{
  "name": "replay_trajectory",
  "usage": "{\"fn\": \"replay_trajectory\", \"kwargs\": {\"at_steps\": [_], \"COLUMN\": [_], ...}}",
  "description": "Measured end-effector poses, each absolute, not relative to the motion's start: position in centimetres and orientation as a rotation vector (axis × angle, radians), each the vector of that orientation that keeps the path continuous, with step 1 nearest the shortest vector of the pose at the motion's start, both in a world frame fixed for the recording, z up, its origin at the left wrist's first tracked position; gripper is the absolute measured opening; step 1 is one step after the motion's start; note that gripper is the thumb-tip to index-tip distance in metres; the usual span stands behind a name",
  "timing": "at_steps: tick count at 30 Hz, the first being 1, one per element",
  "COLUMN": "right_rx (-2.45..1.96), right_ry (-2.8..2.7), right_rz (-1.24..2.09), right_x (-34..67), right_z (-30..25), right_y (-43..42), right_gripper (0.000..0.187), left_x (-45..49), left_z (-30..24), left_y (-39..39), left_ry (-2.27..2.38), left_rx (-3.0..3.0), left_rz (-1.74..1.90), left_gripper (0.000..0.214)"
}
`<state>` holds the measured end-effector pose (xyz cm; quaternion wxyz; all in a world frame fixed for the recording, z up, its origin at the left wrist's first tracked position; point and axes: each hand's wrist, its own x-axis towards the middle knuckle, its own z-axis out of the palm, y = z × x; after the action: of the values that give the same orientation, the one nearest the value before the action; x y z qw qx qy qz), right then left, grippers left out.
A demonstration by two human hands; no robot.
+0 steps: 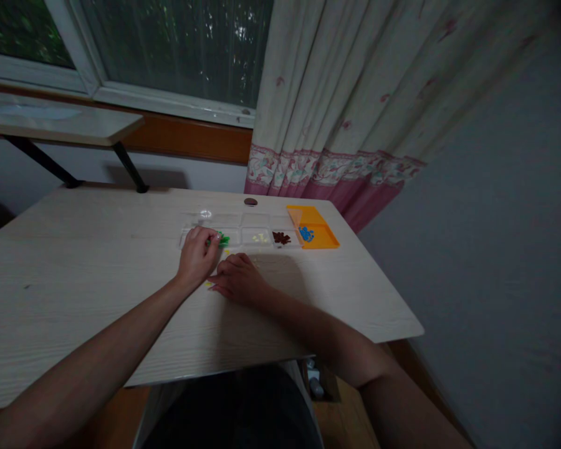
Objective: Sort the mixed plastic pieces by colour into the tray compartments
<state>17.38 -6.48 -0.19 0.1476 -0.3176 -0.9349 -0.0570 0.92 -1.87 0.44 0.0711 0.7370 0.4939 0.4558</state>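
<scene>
My left hand rests over the left compartment of a clear plastic tray, its fingers drawn together beside small green pieces. What it pinches, if anything, is too small to make out. My right hand lies low on the table in front of the tray, fingers bent together. A small yellow piece is at its fingertips, and another yellow bit lies just beyond its knuckles. Other compartments hold pale yellow pieces and dark red-brown pieces.
An orange tray with blue pieces adjoins the clear tray's right end. A dark oval object lies behind them. The wooden table meets a raised shelf at back left; a curtain hangs behind.
</scene>
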Motion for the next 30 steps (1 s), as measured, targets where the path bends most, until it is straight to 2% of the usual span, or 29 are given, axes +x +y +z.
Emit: {"fn": "replay_trajectory", "kwargs": {"at_steps": [15,24,30], "right_rx": [-0.836,-1.283,-1.415], "right_ry": [-2.622,-2.043,-1.908], "right_rz": [-0.154,-0.16,-0.144], "right_x": [18.0,25.2,26.8], "right_z": [-0.1,0.6,0.2], "right_y": [-5.7,-1.7,-0.3], "right_gripper": [0.017,0.018,0.017], "left_x": [1.0,0.5,0.7], "left_z": [-0.2,-0.5,-0.7], "left_y": [-1.7,-1.6,-2.3], "left_ry": [1.452,1.397,1.179], "left_rx": [2.265,2.423,2.656], "left_rz": [1.323,1.143,0.91], "left_gripper": [0.02,0.023,0.026]}}
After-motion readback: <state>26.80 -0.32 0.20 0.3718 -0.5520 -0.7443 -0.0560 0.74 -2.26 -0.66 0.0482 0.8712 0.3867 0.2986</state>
